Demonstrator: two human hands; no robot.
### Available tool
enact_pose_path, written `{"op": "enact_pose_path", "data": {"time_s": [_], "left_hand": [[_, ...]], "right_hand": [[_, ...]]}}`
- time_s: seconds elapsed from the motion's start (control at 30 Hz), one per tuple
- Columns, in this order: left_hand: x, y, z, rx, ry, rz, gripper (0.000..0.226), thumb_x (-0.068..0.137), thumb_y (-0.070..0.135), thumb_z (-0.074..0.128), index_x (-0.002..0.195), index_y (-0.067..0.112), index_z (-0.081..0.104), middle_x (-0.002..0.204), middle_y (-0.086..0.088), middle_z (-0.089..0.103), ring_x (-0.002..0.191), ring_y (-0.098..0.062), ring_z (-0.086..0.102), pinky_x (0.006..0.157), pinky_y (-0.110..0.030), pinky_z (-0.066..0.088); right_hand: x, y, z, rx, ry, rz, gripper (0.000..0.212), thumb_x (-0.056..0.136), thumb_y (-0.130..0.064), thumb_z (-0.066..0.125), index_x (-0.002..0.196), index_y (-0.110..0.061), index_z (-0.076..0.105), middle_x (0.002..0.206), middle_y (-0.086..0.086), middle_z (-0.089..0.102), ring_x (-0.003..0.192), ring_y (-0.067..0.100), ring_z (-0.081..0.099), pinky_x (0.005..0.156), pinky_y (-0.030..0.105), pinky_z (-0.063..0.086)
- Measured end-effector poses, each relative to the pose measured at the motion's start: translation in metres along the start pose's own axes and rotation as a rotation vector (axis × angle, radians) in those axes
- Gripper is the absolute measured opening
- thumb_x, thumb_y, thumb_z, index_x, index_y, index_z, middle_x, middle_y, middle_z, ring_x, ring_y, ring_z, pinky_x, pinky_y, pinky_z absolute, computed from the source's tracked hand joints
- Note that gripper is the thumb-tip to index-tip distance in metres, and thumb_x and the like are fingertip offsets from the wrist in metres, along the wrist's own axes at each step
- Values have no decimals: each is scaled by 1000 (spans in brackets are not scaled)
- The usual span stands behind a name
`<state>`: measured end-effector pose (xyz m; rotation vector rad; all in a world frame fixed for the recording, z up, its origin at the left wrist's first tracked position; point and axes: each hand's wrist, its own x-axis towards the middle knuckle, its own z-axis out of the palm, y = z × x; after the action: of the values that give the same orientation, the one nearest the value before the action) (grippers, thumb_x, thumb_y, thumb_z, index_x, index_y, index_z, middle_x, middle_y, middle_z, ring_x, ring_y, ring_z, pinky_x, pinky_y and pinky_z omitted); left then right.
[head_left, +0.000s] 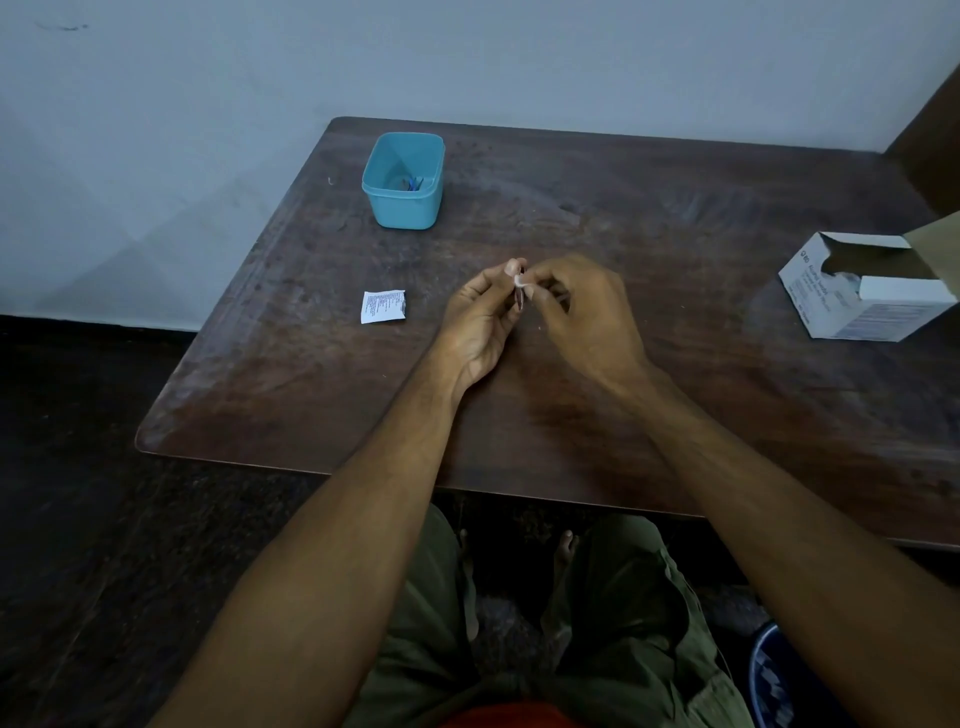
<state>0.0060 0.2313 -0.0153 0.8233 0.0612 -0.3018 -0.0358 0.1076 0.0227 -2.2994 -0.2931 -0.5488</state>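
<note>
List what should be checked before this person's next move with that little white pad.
1. White pad pinched by the right hand: ok.
2. Thin dark item gripped by the left hand: ok.
3. Pad actually touching the item: cannot tell, too small.
4. Teal tub upright and open: ok.
5. Torn packet lying left of both hands, out of the way: ok.
6. White box open on the table: ok.
</note>
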Motion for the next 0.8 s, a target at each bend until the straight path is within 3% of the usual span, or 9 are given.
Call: {"op": "enact_pose_path", "data": {"time_s": [0.13,0.37,0.57,0.7,0.8], "left_hand": [[1,-1,0,12,7,9,11,94,10,56,89,8,66,74,3,70,66,-6,66,58,-16,53],[-2,-1,3,31,26,31,10,94,3,55,90,7,64,77,-2,70,69,-7,66,63,-14,54],[-1,-2,4,68,17,53,10,94,4,55,88,5,63,72,-1,65,72,-13,60,79,-28,51],[-3,-2,6,98,54,68,11,93,2,56,88,6,64,74,-1,67,69,-10,62,67,-18,52],[-4,-2,6,113,65,77,11,93,0,55,89,6,64,80,-5,65,73,-12,59,69,-19,49]], "right_hand": [[-14,0,-3,31,-38,-38,13,85,-11,66,96,-14,72,91,-6,65,79,2,60,73,11,48],[-1,-3,0,76,-15,97,12,87,-13,65,96,-15,72,95,-2,70,84,6,66,75,18,53],[-18,-1,2,75,-32,94,9,85,-15,66,92,-18,71,93,-3,70,79,6,66,73,21,53],[-8,-5,2,127,8,177,10,85,-15,64,90,-19,72,83,-8,72,74,1,66,67,11,48],[-1,-10,4,160,33,248,9,86,-15,64,88,-18,73,77,-9,72,72,0,66,67,11,50]]}}
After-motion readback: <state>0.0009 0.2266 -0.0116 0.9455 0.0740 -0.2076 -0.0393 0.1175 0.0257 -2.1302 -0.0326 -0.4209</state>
